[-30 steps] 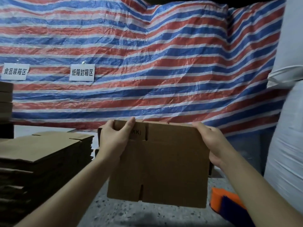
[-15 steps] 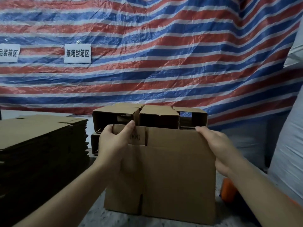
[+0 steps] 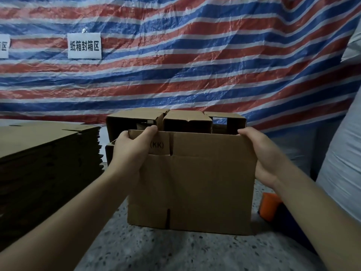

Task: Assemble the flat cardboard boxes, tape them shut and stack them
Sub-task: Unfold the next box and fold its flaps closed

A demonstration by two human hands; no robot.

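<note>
I hold a flat brown cardboard box (image 3: 201,184) upright in front of me, printed "(KK)" near its top. My left hand (image 3: 132,151) grips its upper left corner, fingers curled over the top edge. My right hand (image 3: 261,155) grips the upper right corner and right side. Its lower edge is close to the speckled floor (image 3: 166,249); contact cannot be told. Behind it stand assembled open boxes (image 3: 175,120), stacked in two layers. A tall pile of flat boxes (image 3: 45,159) lies at the left.
An orange and dark blue object (image 3: 270,208), possibly a tape dispenser, lies on the floor at the right. White sacks (image 3: 343,153) stand at the right edge. A striped red, white and blue tarp (image 3: 195,55) with paper signs hangs behind.
The view has tilted down and moved closer. The flat box has come lower toward the floor, and the assembled boxes behind it have come into sight. Both hands keep their grip.
</note>
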